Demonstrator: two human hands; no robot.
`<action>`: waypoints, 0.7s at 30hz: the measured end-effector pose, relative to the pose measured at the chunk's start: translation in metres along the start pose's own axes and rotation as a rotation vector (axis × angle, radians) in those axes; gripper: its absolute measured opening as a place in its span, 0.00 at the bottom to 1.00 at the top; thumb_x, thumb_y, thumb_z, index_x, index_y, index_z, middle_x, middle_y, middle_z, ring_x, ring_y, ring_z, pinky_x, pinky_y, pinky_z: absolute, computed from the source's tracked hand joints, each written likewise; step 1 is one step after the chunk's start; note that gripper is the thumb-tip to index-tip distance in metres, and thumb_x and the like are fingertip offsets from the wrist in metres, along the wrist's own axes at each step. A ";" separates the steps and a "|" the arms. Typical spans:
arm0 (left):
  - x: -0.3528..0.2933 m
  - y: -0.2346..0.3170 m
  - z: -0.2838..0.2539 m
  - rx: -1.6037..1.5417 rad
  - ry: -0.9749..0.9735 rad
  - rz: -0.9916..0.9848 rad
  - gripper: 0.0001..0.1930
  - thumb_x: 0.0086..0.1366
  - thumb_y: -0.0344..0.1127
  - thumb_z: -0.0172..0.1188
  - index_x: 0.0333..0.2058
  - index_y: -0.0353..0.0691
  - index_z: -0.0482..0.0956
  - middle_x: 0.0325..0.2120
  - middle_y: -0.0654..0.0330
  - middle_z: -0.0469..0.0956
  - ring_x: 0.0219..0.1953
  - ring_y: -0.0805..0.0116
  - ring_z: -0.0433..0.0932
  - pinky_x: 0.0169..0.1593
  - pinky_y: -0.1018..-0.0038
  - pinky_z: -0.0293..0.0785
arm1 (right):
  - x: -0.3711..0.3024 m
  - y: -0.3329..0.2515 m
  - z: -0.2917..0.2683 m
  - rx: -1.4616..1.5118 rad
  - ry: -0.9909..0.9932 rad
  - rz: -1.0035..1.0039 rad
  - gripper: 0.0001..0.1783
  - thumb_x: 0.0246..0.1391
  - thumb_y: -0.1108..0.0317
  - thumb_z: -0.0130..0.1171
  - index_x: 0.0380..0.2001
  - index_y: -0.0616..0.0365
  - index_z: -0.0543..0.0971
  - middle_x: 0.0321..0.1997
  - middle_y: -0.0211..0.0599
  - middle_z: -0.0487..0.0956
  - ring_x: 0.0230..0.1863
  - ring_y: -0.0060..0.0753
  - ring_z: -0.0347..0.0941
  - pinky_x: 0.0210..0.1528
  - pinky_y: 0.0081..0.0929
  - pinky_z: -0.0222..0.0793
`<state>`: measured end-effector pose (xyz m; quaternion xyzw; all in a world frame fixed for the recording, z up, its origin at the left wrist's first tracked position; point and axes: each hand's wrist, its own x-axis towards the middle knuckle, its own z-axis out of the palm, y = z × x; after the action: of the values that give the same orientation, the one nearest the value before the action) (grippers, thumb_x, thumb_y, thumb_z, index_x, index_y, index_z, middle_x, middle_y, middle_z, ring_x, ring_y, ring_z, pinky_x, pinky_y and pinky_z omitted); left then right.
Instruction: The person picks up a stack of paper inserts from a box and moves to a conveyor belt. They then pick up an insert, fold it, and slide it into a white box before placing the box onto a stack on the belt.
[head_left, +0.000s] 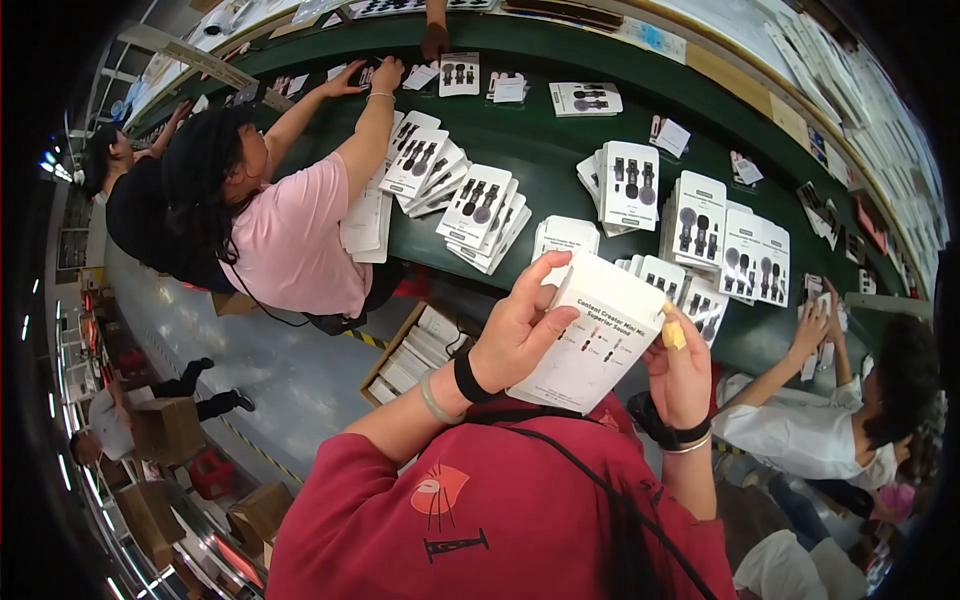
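A flat white microphone box (590, 345) is held up in front of my chest, its printed face toward me. My left hand (520, 325) grips its left side, with the thumb across the front and the fingers behind. My right hand (682, 365) is closed at the box's right edge, a yellow covering on one fingertip; part of its grip is hidden. Just beyond the box, more white boxes (565, 236) lie stacked on the green work surface (540, 140). Other stacks (630, 185) show pictures of black microphones.
A person in pink (300, 195) reaches over the surface at left; another in white (810, 425) works at right. An open carton of white packages (420, 350) stands below the table edge. Small packets with white cards (672, 137) lie along the far side.
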<state>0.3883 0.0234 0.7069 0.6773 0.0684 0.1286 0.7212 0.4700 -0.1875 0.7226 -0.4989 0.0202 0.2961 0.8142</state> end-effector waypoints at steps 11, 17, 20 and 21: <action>-0.001 0.000 -0.006 -0.046 -0.219 -0.026 0.17 0.74 0.28 0.49 0.59 0.37 0.66 0.41 0.62 0.77 0.38 0.82 0.71 0.44 0.83 0.68 | 0.017 -0.021 0.012 -0.128 -0.246 0.166 0.22 0.64 0.71 0.54 0.60 0.64 0.72 0.52 0.42 0.81 0.48 0.30 0.78 0.52 0.26 0.73; -0.005 -0.004 -0.007 -0.034 -0.159 -0.041 0.17 0.73 0.27 0.50 0.58 0.36 0.66 0.40 0.63 0.79 0.38 0.81 0.72 0.43 0.83 0.68 | 0.011 -0.041 0.016 -0.914 -0.365 -0.217 0.21 0.61 0.74 0.56 0.57 0.65 0.76 0.50 0.42 0.82 0.43 0.28 0.80 0.48 0.24 0.74; -0.003 -0.003 -0.006 -0.151 -0.120 -0.082 0.19 0.73 0.27 0.50 0.61 0.36 0.64 0.39 0.63 0.80 0.37 0.81 0.73 0.44 0.83 0.68 | 0.016 -0.051 0.031 -1.008 -0.488 -0.447 0.20 0.59 0.75 0.59 0.55 0.65 0.78 0.46 0.42 0.84 0.43 0.26 0.80 0.47 0.23 0.74; -0.002 -0.002 -0.006 -0.142 -0.107 -0.090 0.19 0.72 0.27 0.53 0.60 0.37 0.66 0.34 0.64 0.78 0.34 0.82 0.71 0.40 0.83 0.67 | 0.015 -0.049 0.031 -1.008 -0.483 -0.441 0.20 0.59 0.75 0.59 0.55 0.65 0.78 0.46 0.42 0.84 0.43 0.26 0.80 0.47 0.23 0.74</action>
<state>0.3853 0.0282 0.7045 0.6265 0.0510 0.0642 0.7751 0.4989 -0.1709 0.7730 -0.7347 -0.4123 0.1980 0.5010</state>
